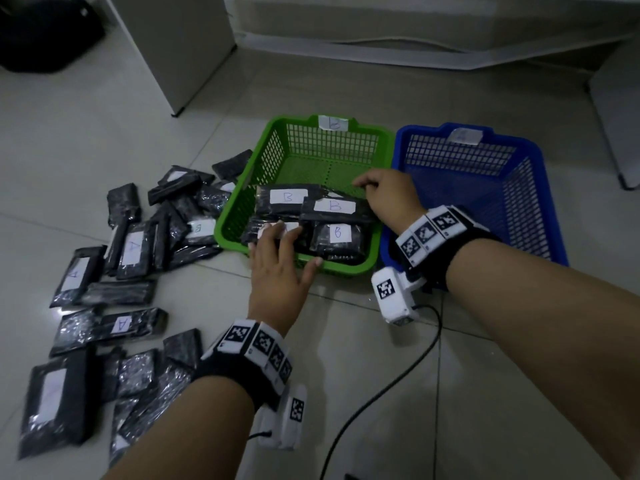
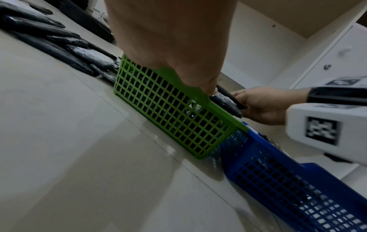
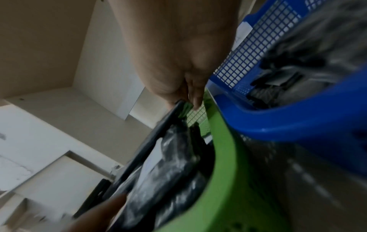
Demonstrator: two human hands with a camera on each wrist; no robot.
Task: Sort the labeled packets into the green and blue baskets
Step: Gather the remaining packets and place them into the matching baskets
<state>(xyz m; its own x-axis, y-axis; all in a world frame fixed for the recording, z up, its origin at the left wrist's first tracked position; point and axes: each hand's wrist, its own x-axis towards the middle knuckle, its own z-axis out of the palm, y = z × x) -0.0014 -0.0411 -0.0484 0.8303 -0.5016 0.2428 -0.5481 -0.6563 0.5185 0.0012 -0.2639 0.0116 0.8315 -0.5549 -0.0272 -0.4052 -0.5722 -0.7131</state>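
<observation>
A green basket [image 1: 228, 216] tagged B holds several black packets with white B labels. My left hand [image 1: 294, 244] lies flat on the packets in its near left corner, thumb along the near rim. My right hand [image 1: 367, 185] reaches over the basket's right side and pinches the far edge of a B packet [image 1: 332, 206]; the right wrist view shows the fingers [image 3: 195, 100] on that packet [image 3: 174, 157]. The blue basket [image 1: 519, 147] stands against the green one on the right. Loose black packets [image 1: 131, 251], some labelled A, are strewn on the floor to the left.
A black cable [image 1: 381, 393] runs over the tiles near me. A white cabinet [image 1: 180, 46] stands behind the pile, with a dark bag [image 1: 45, 32] at far left. More white furniture [image 1: 616, 109] stands at the right. Blurred dark shapes [image 3: 278, 81] lie in the blue basket's near corner.
</observation>
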